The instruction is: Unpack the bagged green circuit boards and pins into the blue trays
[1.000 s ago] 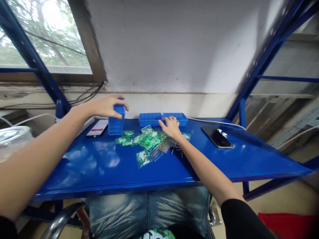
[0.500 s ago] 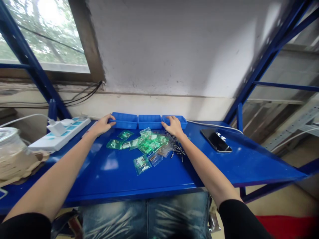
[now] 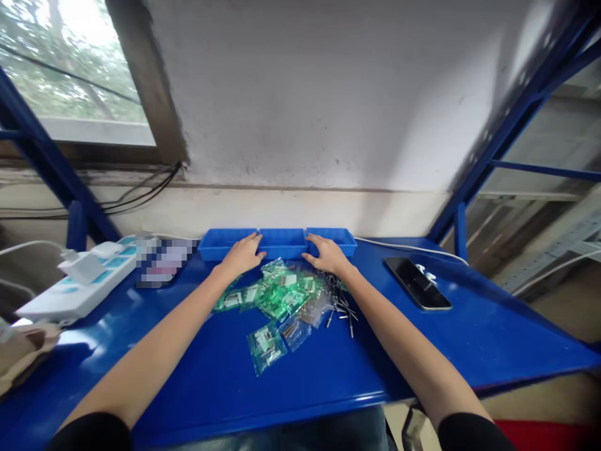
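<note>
Three blue bins stand in a row against the wall: a left bin [image 3: 213, 244], a middle bin [image 3: 282, 244] and a right bin [image 3: 345, 243]. My left hand [image 3: 244, 254] is open, its fingers at the seam between the left and middle bins. At the seam between the middle and right bins lies my right hand [image 3: 326, 254], also open, fingers spread. In front of the bins is a pile of small green bags [image 3: 284, 294] with parts inside. Clear bags [image 3: 295, 331] and loose metal pins [image 3: 345, 307] lie at its right side.
A black phone [image 3: 416, 282] with white earbuds [image 3: 425, 273] on it lies at the right. At the left are a white power strip [image 3: 89, 282], a blurred-out flat object [image 3: 164, 262] and a brown paper item [image 3: 28, 354]. A white cable [image 3: 408, 249] runs along the wall.
My left hand has moved right, from the left bin's outer end to the seam beside the middle bin. My right hand stays near the right bin's left end. The camera view has shifted slightly.
</note>
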`<state>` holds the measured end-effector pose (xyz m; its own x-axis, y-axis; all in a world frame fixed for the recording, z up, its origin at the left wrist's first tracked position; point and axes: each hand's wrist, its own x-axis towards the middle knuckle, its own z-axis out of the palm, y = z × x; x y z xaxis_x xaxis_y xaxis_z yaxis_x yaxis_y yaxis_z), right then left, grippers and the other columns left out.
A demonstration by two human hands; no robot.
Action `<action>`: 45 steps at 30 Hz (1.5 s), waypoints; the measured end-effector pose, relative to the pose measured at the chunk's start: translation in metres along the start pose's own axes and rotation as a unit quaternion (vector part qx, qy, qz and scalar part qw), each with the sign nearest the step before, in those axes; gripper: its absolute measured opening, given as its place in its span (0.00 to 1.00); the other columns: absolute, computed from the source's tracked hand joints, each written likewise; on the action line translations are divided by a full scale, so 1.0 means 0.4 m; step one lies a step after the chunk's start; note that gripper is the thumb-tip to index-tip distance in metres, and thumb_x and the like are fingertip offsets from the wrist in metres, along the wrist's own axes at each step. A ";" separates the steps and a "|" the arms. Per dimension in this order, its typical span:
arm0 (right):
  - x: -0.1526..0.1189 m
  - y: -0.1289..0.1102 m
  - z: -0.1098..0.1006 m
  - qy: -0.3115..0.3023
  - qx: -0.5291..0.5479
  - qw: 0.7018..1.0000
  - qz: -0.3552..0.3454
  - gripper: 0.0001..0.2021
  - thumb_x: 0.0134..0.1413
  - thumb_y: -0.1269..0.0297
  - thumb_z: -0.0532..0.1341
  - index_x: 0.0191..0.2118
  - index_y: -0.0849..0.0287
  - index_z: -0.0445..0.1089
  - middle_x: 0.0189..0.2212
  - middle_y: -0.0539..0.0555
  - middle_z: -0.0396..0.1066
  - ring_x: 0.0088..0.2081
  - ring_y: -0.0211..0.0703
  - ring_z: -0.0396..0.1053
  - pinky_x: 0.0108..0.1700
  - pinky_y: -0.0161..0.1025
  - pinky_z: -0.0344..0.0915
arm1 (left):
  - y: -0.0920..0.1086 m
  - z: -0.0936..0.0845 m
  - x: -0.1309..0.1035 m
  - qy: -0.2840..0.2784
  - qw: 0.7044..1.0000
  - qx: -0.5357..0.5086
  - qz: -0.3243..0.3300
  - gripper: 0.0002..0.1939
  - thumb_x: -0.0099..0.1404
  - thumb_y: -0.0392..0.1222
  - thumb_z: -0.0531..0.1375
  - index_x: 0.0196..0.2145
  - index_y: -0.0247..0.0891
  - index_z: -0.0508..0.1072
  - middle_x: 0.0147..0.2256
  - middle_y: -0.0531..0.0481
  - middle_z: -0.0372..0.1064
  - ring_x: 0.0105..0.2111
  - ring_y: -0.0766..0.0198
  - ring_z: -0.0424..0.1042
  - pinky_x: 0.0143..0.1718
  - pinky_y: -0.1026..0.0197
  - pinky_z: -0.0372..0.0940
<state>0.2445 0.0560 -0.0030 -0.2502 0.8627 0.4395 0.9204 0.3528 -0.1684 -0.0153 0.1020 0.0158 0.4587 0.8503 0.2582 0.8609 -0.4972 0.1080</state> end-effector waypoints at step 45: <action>-0.050 -0.035 -0.026 0.046 0.055 0.997 -0.039 0.18 0.55 0.58 0.55 0.49 0.60 0.68 0.49 0.58 0.69 0.51 0.47 0.66 0.53 0.44 0.61 | 0.072 -0.024 -0.097 0.034 0.997 -0.075 -0.007 0.20 0.62 0.45 0.54 0.50 0.34 0.66 0.55 0.35 0.60 0.56 0.47 0.58 0.59 0.37 0.43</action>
<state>0.2397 0.0300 -0.0002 -0.2868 0.7953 0.5341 0.8596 0.4598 -0.2230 -0.0104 0.0532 0.0180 0.4271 0.8457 0.3200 0.8216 -0.5108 0.2533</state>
